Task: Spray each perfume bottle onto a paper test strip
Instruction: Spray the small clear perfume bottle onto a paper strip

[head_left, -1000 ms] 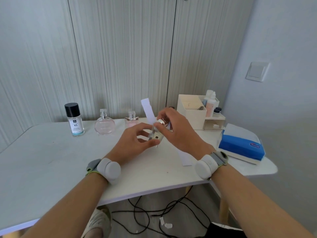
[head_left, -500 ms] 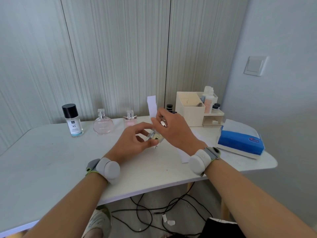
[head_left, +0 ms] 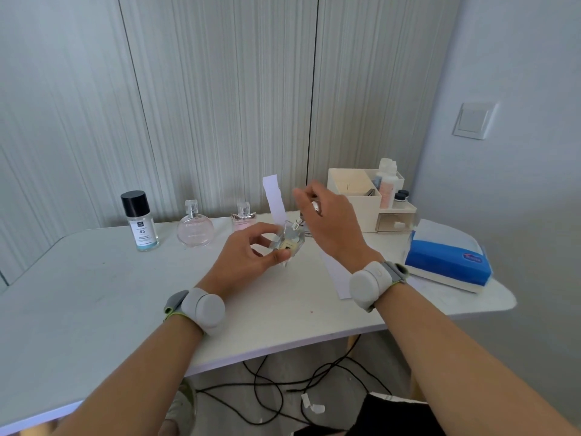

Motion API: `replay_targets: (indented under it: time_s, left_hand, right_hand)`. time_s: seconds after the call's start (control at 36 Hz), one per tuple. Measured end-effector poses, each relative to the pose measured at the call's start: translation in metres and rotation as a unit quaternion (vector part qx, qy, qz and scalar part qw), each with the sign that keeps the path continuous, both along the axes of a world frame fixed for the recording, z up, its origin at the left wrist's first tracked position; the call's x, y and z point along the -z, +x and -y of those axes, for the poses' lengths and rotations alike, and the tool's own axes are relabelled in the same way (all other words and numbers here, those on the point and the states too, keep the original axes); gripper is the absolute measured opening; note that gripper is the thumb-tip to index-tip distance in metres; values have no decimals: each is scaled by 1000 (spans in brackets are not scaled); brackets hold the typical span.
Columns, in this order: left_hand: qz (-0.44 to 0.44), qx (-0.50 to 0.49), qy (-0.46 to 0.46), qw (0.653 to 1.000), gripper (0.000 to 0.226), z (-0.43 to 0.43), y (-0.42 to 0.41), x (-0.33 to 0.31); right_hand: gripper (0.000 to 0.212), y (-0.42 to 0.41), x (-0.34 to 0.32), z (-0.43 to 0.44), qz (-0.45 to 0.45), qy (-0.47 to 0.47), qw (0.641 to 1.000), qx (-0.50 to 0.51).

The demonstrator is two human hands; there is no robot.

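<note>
My left hand [head_left: 248, 259] grips a small square clear perfume bottle [head_left: 290, 242] with a pale label, tilted above the white table [head_left: 94, 294]. Its spray nozzle is bare. My right hand [head_left: 330, 228] hovers just above and right of it, pinching a silver cap [head_left: 315, 206]. A white paper test strip [head_left: 275, 198] stands upright behind the bottle; its lower end is hidden behind my left fingers. Three more bottles stand at the back: a black-capped one [head_left: 140, 225], a round pink one [head_left: 195, 229] and a small pink one [head_left: 242, 219].
A cream desk organizer [head_left: 355, 196] with small bottles stands at the back right. A blue tissue pack [head_left: 446, 262] lies at the right edge. A white paper sheet [head_left: 333, 273] lies under my right wrist. Black cables [head_left: 283, 388] run on the floor.
My right hand has lifted the silver cap off the bottle and moved up and right, baring the nozzle. The left hand keeps the bottle in about the same place.
</note>
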State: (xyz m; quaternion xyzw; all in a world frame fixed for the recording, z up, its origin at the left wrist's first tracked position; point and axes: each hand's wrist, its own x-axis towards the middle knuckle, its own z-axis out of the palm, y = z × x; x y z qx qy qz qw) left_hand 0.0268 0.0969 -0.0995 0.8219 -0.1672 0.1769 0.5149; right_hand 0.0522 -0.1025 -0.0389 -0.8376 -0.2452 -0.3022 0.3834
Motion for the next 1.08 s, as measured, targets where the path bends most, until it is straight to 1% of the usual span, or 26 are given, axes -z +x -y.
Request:
replay_targets:
  time_s: [0.06,0.14,0.22,0.28,0.36,0.47,0.61,0.81,0.94,0.97,1.03,1.08]
  left_hand:
    - [0,-16,-6,1000,44,-1,1,0]
    - [8,-29,-27,999,45,-4,3,1]
    - [16,-42,-40,998,44,-4,2,-1]
    - [22,-49,-41,998,38,-4,1,-2]
    - [32,-54,-45,997,38,-4,1,-3]
    - [32,-65,-66,995,37,-5,0,-4]
    - [26,-75,-86,993,37,-3,-3,-7]
    - [30,-78,-93,992,38,-2,-6,-10]
    - [25,-67,-116,991,36,-1,-8,-12]
    - [22,-63,-124,990,37,-1,-9,-12]
    - [11,-59,-138,989,43,-3,-8,-12]
    - [-4,-43,-165,985,51,-4,-9,-12]
  right_hand:
    - [36,2,-2,4,-1,8,999,43]
    - [33,7,-1,10,-25,-63,992,104]
    - [29,12,9,11,-49,-128,982,131]
    - [29,15,18,10,-63,-168,975,127]
    - [29,17,29,6,-91,-229,962,118]
    - [37,18,38,3,-129,-269,949,99]
    - [45,20,44,0,-138,-296,941,85]
    - [49,18,47,1,-150,-303,938,81]
    - [51,17,40,5,-149,-292,941,83]
    - [48,16,37,6,-138,-284,945,83]
    - [36,14,32,8,-96,-249,960,82]
    - [22,10,26,9,-61,-174,980,69]
